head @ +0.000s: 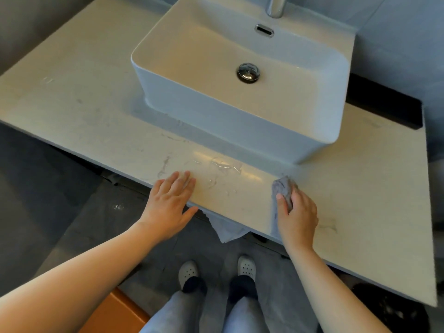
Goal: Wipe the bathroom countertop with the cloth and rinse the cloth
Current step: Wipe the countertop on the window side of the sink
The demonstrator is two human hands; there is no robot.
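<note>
I see my right hand (298, 213) curled round the bunched grey cloth (284, 187), pressing it on the countertop (84, 116) just in front of the basin's (216, 116) near right corner. My left hand (169, 204) lies flat at the front edge, fingers straight and together, thumb over the lip. Bare counter runs wide on both sides of the basin.

Glossy veined stone countertop (240, 186), smooth ceramic basin (240, 121), soft grey cloth (284, 187)
</note>
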